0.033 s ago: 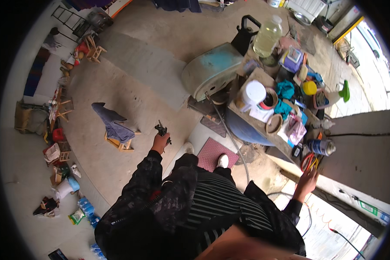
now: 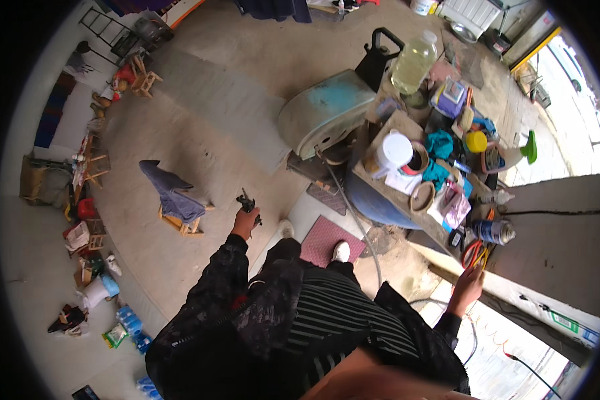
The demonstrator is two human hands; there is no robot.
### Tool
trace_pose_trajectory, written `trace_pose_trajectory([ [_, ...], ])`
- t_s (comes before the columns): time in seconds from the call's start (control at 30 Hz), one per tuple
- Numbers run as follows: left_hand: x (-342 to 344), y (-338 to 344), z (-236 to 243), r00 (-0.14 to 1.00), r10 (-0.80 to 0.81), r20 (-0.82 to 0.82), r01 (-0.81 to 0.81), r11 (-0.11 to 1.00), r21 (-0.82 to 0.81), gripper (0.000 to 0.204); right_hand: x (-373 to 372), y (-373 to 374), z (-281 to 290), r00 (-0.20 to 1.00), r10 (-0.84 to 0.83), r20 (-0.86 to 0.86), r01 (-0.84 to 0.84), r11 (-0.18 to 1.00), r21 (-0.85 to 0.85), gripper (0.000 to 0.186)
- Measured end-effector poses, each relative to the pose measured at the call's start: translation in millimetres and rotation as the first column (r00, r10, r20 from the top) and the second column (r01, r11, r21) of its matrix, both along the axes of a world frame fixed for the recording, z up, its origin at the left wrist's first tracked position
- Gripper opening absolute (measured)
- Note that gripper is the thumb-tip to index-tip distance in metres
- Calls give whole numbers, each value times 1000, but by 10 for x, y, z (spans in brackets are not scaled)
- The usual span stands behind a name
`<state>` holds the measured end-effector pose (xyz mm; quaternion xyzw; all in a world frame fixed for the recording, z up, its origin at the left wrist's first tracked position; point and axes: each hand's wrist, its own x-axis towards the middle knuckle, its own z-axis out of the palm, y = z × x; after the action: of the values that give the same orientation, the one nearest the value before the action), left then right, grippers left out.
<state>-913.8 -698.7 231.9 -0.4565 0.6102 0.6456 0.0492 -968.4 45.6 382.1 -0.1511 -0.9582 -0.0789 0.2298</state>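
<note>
My left hand [image 2: 245, 221] grips a small dark metal tool [image 2: 247, 203] out in front of my body, over the concrete floor. At the right, my right hand [image 2: 469, 288] has its fingers closed at the handles of orange and yellow hand tools [image 2: 475, 252] on the edge of the cluttered worktable [image 2: 373, 175]; which handle is held is unclear. A blue spray can [image 2: 491, 231] lies just above those tools. Also on the table are a white tub [image 2: 393, 153], teal cloths [image 2: 439, 143], a yellow lid [image 2: 476, 141] and a large jug of pale liquid [image 2: 414, 63].
A wooden stool [image 2: 180, 227] draped with a grey cloth [image 2: 170, 190] stands ahead-left. A teal metal machine [image 2: 327, 110], a hose [image 2: 353, 213] and a red mat [image 2: 320, 243] lie near my feet and the table. Chairs, bags and bottles [image 2: 130, 320] line the left wall.
The view has shifted very slightly. My right hand sits a little lower and further left in the picture; otherwise little differs.
</note>
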Motion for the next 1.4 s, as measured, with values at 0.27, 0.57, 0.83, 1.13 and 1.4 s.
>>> trace_pose_trajectory([
  [0.27, -330, -1315, -685, 1000, -15, 9, 14, 991, 131, 19, 406, -2085, -602, 833, 318, 454, -218, 941, -259, 8],
  [0.57, -931, -3328, -206, 989, 116, -91, -107, 990, 97, 20, -1185, -5343, -226, 760, 615, 210, -484, 752, -447, 12],
  [0.83, -1175, -4776, -246, 960, 276, -46, -271, 959, 86, 42, -2700, -7212, -173, 548, 833, 78, -687, 501, -527, 10],
  [1.13, -917, -5936, -272, 755, 643, 126, -641, 765, -61, 24, -4839, -10378, -400, 150, 985, 82, -794, 169, -584, 20],
  [1.4, -1706, -6702, -306, 818, 514, 259, -502, 857, -115, 33, -6154, -12590, 799, -143, 960, -242, -806, -255, -534, 24],
])
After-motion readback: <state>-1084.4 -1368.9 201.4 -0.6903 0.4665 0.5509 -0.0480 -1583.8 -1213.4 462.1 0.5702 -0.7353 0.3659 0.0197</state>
